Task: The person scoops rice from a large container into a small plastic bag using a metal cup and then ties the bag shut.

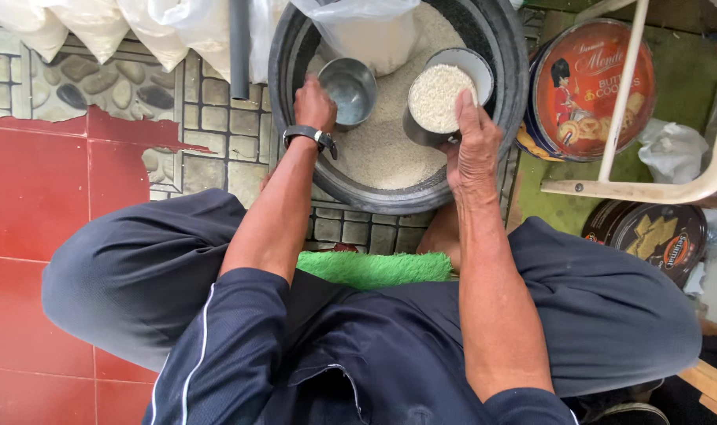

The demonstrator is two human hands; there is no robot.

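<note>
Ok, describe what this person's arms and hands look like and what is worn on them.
Both forearms are bare. The left hand has a dark wristwatch with a metal clasp on its wrist. The right hand wears nothing. Dark navy sleeves end near the elbows, with thin white piping on the left one.

The person wears a dark navy short-sleeved top (311, 354) (a thin white stripe runs down the sleeve at lower left), matching navy trousers (130, 275), and a black wristwatch (309, 136) with a metal buckle.

red tiled floor (35, 197) beside a pebble-patterned stone border (98, 86).
</note>
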